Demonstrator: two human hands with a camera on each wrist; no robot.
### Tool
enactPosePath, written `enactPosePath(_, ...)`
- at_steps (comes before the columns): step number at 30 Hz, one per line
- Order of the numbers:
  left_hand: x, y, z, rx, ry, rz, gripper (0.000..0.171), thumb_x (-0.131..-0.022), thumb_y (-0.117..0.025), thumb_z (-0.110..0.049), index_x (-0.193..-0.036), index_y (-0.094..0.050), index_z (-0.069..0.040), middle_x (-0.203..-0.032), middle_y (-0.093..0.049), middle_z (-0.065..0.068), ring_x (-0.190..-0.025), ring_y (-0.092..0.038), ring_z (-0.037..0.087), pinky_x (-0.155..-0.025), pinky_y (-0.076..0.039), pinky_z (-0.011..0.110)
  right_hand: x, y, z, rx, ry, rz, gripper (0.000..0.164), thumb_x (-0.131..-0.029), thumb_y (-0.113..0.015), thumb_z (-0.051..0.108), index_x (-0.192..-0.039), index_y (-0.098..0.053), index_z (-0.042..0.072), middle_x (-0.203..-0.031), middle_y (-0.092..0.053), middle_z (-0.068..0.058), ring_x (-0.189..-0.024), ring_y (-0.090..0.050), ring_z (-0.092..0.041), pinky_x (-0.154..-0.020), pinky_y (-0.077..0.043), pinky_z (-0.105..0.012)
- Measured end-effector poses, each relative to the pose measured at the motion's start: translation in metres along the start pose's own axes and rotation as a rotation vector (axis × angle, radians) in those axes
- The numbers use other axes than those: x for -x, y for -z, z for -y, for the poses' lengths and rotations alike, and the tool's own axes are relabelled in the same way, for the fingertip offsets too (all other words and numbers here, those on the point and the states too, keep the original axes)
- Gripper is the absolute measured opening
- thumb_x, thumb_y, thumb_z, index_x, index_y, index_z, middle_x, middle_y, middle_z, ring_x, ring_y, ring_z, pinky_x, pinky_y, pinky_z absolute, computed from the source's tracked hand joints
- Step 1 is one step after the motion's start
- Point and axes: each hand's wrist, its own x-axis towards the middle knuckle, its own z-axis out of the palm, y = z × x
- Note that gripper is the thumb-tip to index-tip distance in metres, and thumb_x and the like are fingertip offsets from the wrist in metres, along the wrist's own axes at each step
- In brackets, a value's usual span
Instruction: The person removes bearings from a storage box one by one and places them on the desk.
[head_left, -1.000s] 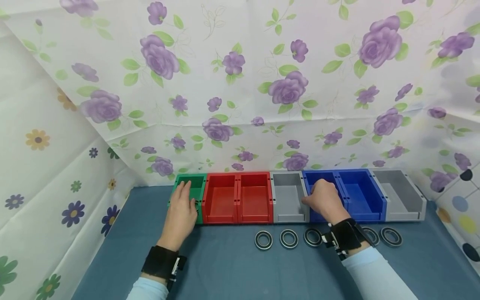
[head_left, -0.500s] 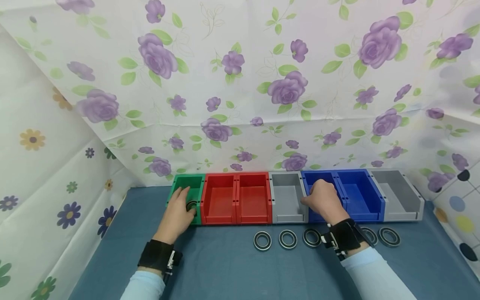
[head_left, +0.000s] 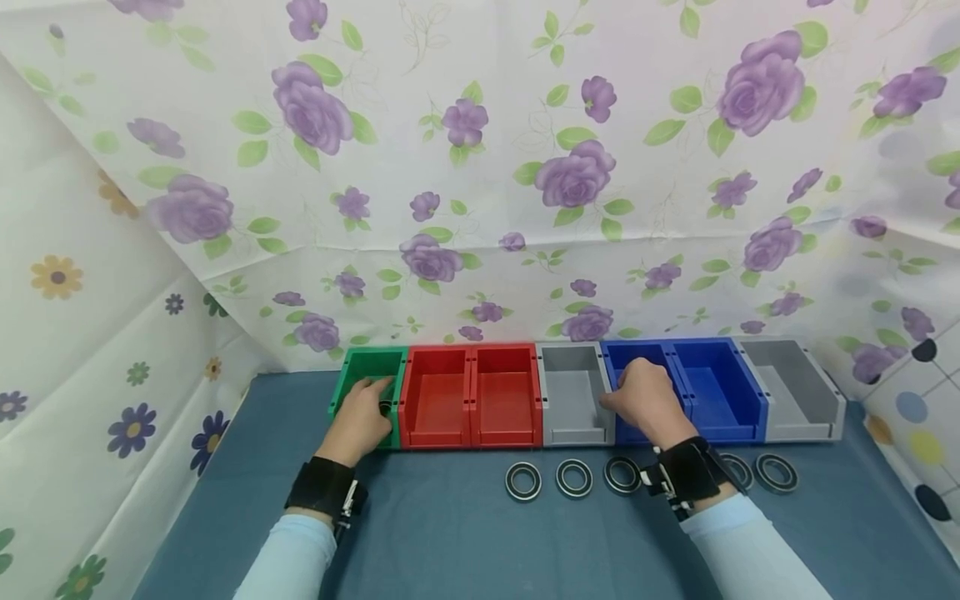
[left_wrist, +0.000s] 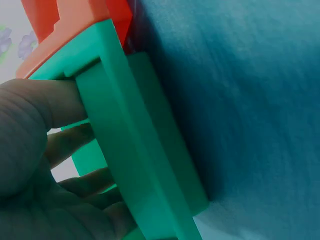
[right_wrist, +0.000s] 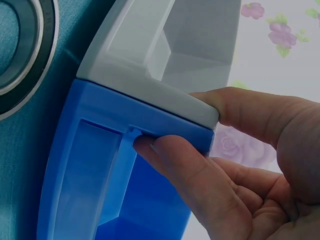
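Note:
My left hand (head_left: 358, 422) reaches into the green bin (head_left: 373, 358) at the row's left end. A dark ring, apparently a bearing (head_left: 386, 407), shows between its thumb and fingers. In the left wrist view the fingertips vanish behind the bin's front wall (left_wrist: 145, 150), so their hold on the ring is hidden. My right hand (head_left: 647, 398) pinches the adjoining side walls of the grey bin (right_wrist: 155, 95) and the blue bin (right_wrist: 145, 117). Its thumb lies on the grey side, and a finger dips into the blue bin.
Two red bins (head_left: 438, 408) stand beside the green one. Farther right are a second blue bin (head_left: 712, 400) and a grey end bin (head_left: 795, 396). Several ball bearings lie before the row, including one bearing (head_left: 522, 482) left of the others. Flowered cloth (head_left: 480, 208) hangs behind.
My left hand has lowered deeper into the green bin, and its fingers have bent more around the ring. My right hand keeps its place on the bin walls.

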Motion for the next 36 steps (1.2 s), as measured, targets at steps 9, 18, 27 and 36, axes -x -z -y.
enactPosePath(9, -0.008, 0.006, -0.004, 0.002, 0.042, 0.103, 0.057, -0.079, -0.052, 0.001, -0.136, -0.044, 0.0, -0.134, -0.042, 0.024, -0.12, -0.038, 0.035, -0.071, -0.041, 0.036, -0.001, 0.002, 0.002, -0.003, -0.005, -0.005, 0.044, -0.076, -0.073, 0.025, -0.051, -0.039, 0.013, -0.051, -0.024, 0.003, -0.041, -0.034, -0.014, -0.04, -0.03, -0.026)
enactPosePath(18, -0.004, 0.008, -0.01, -0.018, 0.099, 0.082, 0.046, -0.079, -0.055, 0.0, -0.125, -0.056, 0.0, -0.123, -0.054, 0.018, -0.097, -0.05, 0.025, -0.063, -0.041, 0.032, -0.002, 0.003, 0.002, -0.002, 0.001, -0.008, 0.045, -0.076, -0.073, 0.025, -0.051, -0.038, 0.013, -0.051, -0.024, 0.003, -0.041, -0.033, -0.013, -0.039, -0.029, -0.025)
enactPosePath(27, 0.002, 0.004, -0.013, -0.056, 0.089, -0.003, 0.019, -0.079, -0.058, -0.001, -0.097, -0.063, -0.004, -0.084, -0.059, 0.01, -0.065, -0.049, 0.02, -0.052, -0.038, 0.03, -0.001, 0.002, 0.001, 0.0, -0.008, -0.003, 0.043, -0.077, -0.073, 0.024, -0.051, -0.04, 0.012, -0.051, -0.026, 0.003, -0.042, -0.038, -0.016, -0.04, -0.031, -0.026)
enactPosePath(36, 0.007, -0.002, -0.004, 0.002, -0.027, -0.116, 0.019, -0.076, -0.061, 0.001, -0.094, -0.062, -0.006, -0.079, -0.056, 0.005, -0.068, -0.05, 0.018, -0.054, -0.042, 0.03, -0.001, 0.0, -0.001, -0.003, -0.014, 0.001, 0.043, -0.076, -0.073, 0.024, -0.051, -0.04, 0.012, -0.051, -0.025, 0.003, -0.042, -0.037, -0.015, -0.041, -0.031, -0.026)
